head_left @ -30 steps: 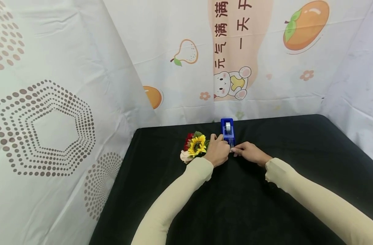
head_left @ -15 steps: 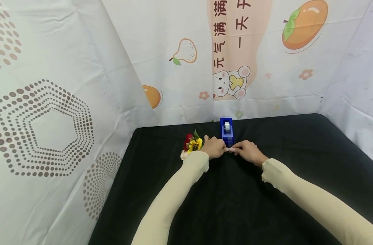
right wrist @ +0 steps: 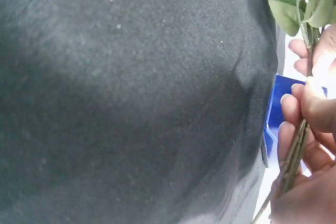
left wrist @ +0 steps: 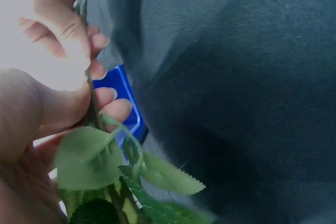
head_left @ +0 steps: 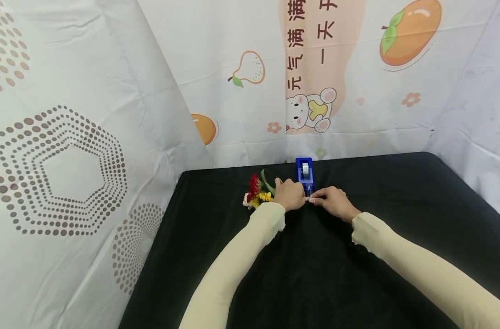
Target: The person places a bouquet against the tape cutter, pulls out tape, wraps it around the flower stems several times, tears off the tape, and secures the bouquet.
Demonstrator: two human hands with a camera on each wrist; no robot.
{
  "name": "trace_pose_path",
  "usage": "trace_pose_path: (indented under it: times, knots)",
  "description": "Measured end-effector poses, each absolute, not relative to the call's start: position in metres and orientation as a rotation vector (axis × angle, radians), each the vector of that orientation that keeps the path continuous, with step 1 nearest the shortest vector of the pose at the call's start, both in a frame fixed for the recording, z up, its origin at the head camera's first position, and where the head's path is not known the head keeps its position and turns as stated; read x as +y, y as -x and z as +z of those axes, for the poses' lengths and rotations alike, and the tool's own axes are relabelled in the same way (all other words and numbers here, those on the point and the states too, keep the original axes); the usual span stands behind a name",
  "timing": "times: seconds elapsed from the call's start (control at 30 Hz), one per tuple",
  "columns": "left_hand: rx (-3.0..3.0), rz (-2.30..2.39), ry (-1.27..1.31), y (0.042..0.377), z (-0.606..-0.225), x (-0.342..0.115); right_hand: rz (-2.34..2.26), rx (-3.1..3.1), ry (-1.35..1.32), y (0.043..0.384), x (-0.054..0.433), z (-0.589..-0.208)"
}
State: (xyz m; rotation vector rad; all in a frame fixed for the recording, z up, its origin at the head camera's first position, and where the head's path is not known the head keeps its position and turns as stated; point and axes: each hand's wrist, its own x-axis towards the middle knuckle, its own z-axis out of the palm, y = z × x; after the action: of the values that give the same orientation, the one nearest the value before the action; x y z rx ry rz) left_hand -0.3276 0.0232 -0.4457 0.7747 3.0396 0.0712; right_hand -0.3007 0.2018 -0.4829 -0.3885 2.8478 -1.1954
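A bouquet of artificial-looking flowers (head_left: pixel 255 186), red, yellow and pale pink, lies sideways with its heads to the left. My left hand (head_left: pixel 290 194) grips its stems just below the leaves (left wrist: pixel 86 158). Close beside it, my right hand (head_left: pixel 335 202) pinches the same bundle of stems (right wrist: pixel 294 156) between thumb and fingers, nearer the cut ends. A small whitish bit shows between the two hands in the head view. Right behind the fingers stands a blue tape dispenser (head_left: pixel 305 169) with a roll of clear tape; its near end is partly hidden by the hands.
A black cloth (head_left: pixel 307 269) covers the table. White printed curtains (head_left: pixel 233 141) hang along its back edge and both sides. The dispenser stands near the back edge, in front of the curtain.
The bouquet has turned about its stems: the sunflower faced up before, and now the red flower and a leaf stand higher. My left hand shifted left, then slightly back right.
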Motion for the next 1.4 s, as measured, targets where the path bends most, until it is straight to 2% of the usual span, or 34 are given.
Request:
trace_pose_path:
  times: [0.77, 1.2, 1.4]
  knots:
    - [3.297, -0.575, -1.166, 0.316, -0.467, 0.020, -1.140, 2.674, 0.355, 0.312, 0.207, -0.480]
    - [3.000, 0.035, -0.882, 0.338, -0.446, 0.023, -1.167, 2.851, 0.314, 0.309, 0.204, -0.477]
    - [3.057, -0.075, -0.916, 0.339, -0.447, 0.023, -1.144, 2.866, 0.366, 0.309, 0.203, -0.476]
